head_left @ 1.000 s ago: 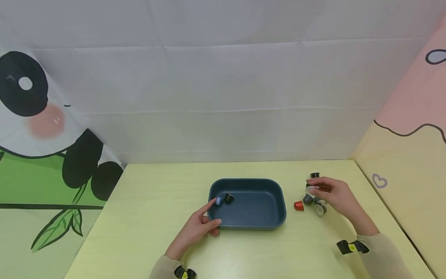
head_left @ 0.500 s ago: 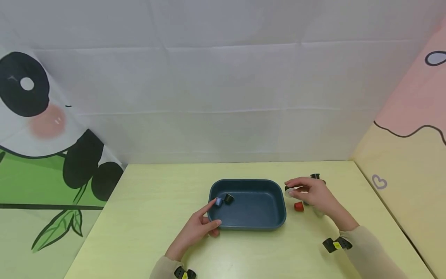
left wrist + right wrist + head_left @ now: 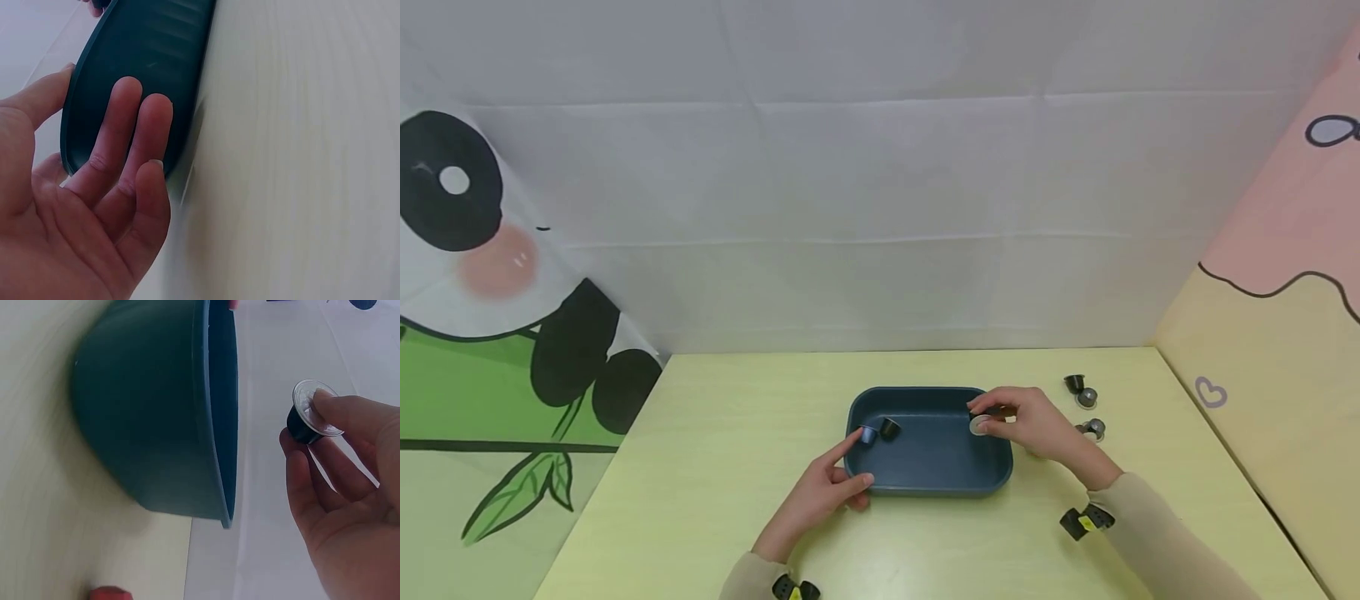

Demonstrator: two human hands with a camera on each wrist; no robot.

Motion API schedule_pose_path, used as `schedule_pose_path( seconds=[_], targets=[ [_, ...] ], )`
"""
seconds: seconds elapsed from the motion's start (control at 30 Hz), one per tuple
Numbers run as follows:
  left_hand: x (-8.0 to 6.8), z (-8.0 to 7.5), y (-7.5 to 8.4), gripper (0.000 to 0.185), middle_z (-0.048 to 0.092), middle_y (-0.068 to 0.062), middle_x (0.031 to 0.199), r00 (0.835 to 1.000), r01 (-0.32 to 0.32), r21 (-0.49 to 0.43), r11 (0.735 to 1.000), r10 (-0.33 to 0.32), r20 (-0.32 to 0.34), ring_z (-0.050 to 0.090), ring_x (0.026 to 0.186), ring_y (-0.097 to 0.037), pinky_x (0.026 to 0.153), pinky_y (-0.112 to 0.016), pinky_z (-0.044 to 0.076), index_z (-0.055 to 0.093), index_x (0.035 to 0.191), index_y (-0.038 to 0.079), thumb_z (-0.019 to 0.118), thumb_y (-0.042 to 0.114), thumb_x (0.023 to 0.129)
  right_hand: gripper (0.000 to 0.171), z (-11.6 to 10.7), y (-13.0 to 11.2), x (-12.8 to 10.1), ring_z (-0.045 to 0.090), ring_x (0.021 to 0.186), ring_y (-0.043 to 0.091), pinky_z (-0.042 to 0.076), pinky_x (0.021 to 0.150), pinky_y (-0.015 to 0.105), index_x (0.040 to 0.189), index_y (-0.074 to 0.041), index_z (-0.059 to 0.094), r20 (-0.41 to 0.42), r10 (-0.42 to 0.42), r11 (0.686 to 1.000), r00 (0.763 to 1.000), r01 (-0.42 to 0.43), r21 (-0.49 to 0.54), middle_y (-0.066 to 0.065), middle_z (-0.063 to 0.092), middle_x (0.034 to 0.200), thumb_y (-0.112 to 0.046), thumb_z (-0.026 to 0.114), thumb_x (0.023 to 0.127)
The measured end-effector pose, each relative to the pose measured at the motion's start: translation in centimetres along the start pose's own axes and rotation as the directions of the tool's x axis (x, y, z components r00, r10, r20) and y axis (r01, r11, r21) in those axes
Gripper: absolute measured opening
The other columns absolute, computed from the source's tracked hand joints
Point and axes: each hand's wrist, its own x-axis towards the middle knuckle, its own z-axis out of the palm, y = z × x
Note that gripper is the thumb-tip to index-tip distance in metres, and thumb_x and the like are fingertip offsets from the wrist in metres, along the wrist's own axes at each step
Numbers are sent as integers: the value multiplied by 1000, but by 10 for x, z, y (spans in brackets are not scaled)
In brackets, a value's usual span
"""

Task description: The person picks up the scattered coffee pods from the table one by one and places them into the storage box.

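Note:
A dark teal tray (image 3: 940, 454) sits on the table, with a blue coffee capsule (image 3: 868, 435) and a black coffee capsule (image 3: 890, 429) at its left end. My left hand (image 3: 827, 492) holds the tray's near left corner, thumb and index finger at the rim. In the left wrist view, the other fingers (image 3: 119, 125) lie against its outer wall. My right hand (image 3: 1030, 425) is over the tray's right end. Between thumb and fingertips it pinches a dark coffee capsule (image 3: 303, 425), whose silver lid faces the thumb.
Right of the tray lie a black capsule (image 3: 1074, 383), a grey capsule (image 3: 1087, 397) and further silvery capsules (image 3: 1094, 428), partly hidden by the right hand. A red capsule (image 3: 110, 593) shows on the table in the right wrist view. A white backdrop stands behind the table.
My right hand has carried the dark capsule leftward from the group of capsules to above the tray's right end. The left hand stays at the tray's corner.

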Motion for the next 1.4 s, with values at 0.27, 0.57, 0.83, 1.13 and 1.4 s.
schedule_pose_path(
  seconds=[0.27,0.57,0.83,1.13,1.4],
  targets=[
    [-2,1,2,78,69,-21,74,1000,-1,9,1000,1,-5,72,71,-38,54,-27,45,26,159,15,71,17,95,23,10,-5,13,68,98,16,54,83,29,114,-10,72,35,-75,996,997,76,-37,5,70,115,-13,74,91],
    [-2,1,4,78,69,-23,76,1000,17,13,1000,-17,-6,71,73,-40,56,-28,46,27,159,17,71,18,94,22,15,-13,31,68,98,16,54,82,30,112,-14,72,33,-90,996,995,91,-25,5,69,117,-12,75,91],
    [-2,2,4,78,69,-22,75,1000,19,24,1000,-19,-13,71,73,-39,53,-27,41,27,159,16,71,19,95,21,21,-26,44,68,101,24,53,85,31,112,-5,72,30,-38,999,999,38,16,13,67,122,-7,74,90],
    [-3,1,6,77,69,-23,75,1000,13,23,1000,-13,-21,71,73,-41,52,-27,42,28,159,15,71,17,95,25,29,-20,67,68,104,29,55,85,34,116,-4,71,24,-1,997,1000,-1,71,14,67,122,-8,73,92],
    [-1,1,3,77,70,-22,75,1000,18,24,1000,-18,-20,72,72,-39,54,-28,44,28,159,16,71,18,95,25,34,-18,86,68,101,23,54,84,32,115,-6,72,16,-31,996,999,30,89,5,69,117,-13,75,91]
  ],
)
